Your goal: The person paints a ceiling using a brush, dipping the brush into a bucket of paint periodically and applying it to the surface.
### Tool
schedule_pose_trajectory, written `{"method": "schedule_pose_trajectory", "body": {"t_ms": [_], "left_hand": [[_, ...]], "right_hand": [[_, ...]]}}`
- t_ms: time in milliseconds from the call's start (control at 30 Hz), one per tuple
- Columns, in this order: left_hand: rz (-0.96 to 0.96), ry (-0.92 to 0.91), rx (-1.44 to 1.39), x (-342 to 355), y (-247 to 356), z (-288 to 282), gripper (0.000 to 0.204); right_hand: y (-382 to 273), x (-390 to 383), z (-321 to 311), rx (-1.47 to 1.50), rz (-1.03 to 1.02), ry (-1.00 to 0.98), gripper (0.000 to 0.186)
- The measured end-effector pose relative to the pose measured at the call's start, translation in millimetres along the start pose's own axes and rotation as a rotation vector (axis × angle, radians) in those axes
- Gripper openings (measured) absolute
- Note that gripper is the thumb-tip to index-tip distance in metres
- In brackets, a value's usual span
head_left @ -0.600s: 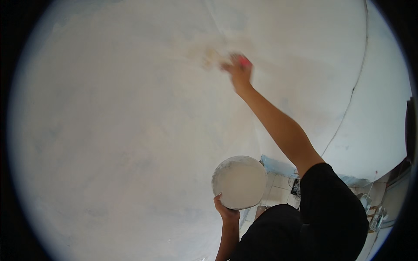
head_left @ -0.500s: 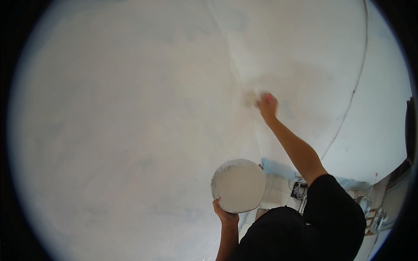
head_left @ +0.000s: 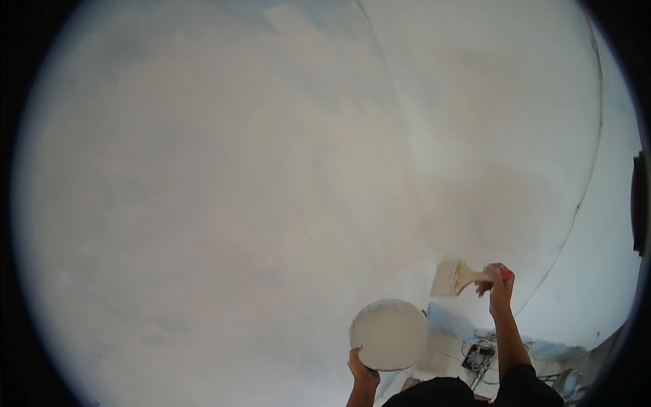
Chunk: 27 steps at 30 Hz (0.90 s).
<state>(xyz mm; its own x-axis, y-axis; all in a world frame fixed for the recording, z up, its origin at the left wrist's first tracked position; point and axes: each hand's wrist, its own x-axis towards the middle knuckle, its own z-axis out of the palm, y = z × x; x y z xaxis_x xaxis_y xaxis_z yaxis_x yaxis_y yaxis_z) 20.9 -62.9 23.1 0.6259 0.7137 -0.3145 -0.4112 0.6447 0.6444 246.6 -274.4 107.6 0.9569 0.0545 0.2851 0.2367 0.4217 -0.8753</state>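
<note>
A broad pale wall fills nearly the whole view, whitish with faint bluish patches toward the top and the lower left; the lens bends it into a dome. Low in the picture, right of the middle, the left hand comes up from the bottom edge and holds a round tub by its lower rim, the fingers curled closed around that rim. The tub's open top faces the camera and it is full of white paint, level and smooth. Just right of the tub, and a little higher, a wide flat brush lies against the wall with its pale bristles pointing left and its wooden handle running right. The right hand is closed around the end of that handle, where a bit of red shows between the fingers; its forearm drops down to a dark sleeve at the bottom edge. The brush and the tub are near each other but apart. A thin dark line curves down the wall on the far right, passing just beside the right hand. Below both hands, between the tub and the sleeve, a patch of floor shows with small clutter too blurred to name. At the far right rim sits a dark shape, cut off by the edge of the view.
</note>
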Motion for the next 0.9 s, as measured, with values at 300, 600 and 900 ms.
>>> {"method": "schedule_pose_trajectory", "body": {"t_ms": [300, 600, 900], "left_hand": [[-0.118, -0.018, -0.010, 38, -22, -78, 0.048], [-0.077, -0.043, 0.079, 47, -16, -94, 0.052], [-0.010, -0.028, 0.119, 33, -11, -77, 0.049]], "right_hand": [[27, -101, 90, -0.543, 0.109, -0.756, 0.020], [82, -108, 112, -0.771, -0.159, -0.774, 0.034], [69, -98, 102, -0.590, -0.042, -0.657, 0.031]]}}
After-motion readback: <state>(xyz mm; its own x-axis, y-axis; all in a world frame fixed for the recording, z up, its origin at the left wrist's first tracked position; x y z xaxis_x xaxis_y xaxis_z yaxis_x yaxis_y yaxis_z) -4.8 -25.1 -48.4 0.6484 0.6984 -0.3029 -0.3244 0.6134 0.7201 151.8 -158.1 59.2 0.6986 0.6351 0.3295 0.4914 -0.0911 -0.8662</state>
